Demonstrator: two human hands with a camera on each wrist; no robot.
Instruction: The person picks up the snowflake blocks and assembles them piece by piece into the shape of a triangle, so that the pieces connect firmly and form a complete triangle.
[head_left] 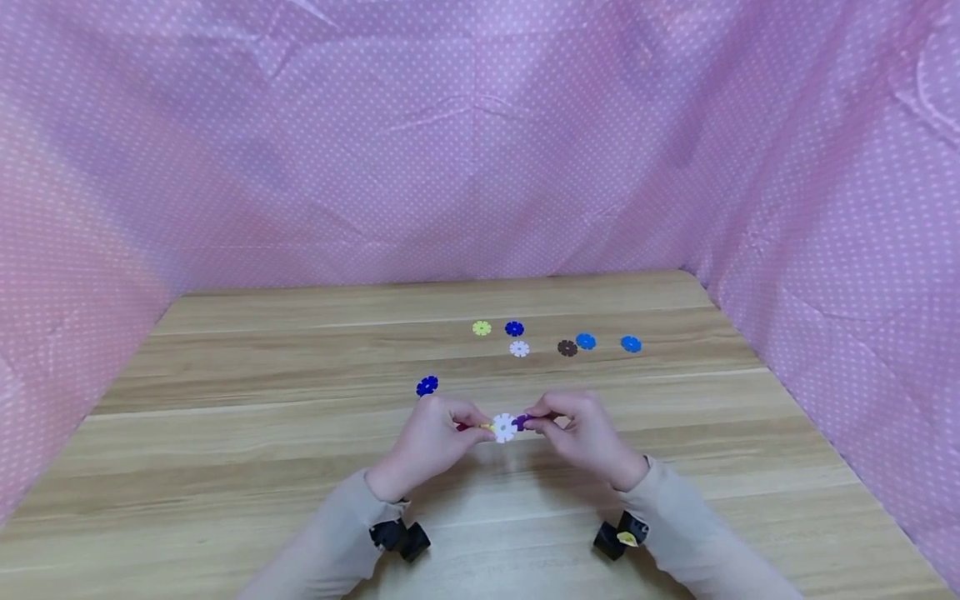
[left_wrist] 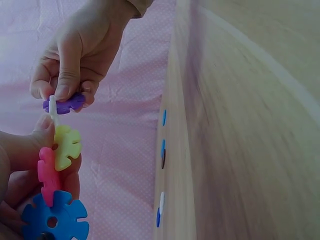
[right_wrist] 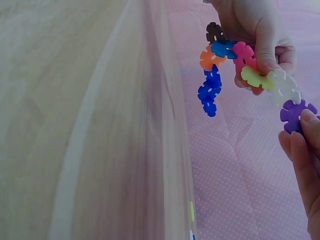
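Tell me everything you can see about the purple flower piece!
The purple flower piece is a flat, roundish disc with notches around its edge that make little petals. It looks like smooth plastic. The right hand pinches it, holding it up above the table and covering part of it. Its edge meets the white piece, set at an angle to it, but I can't tell how deeply they're slotted together.

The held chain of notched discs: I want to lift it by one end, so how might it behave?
The chain is probably light, since its discs look thin. It may twist or pull apart if tugged, as they appear joined only near their edges. It could also swing unevenly, because it bends rather than running straight.
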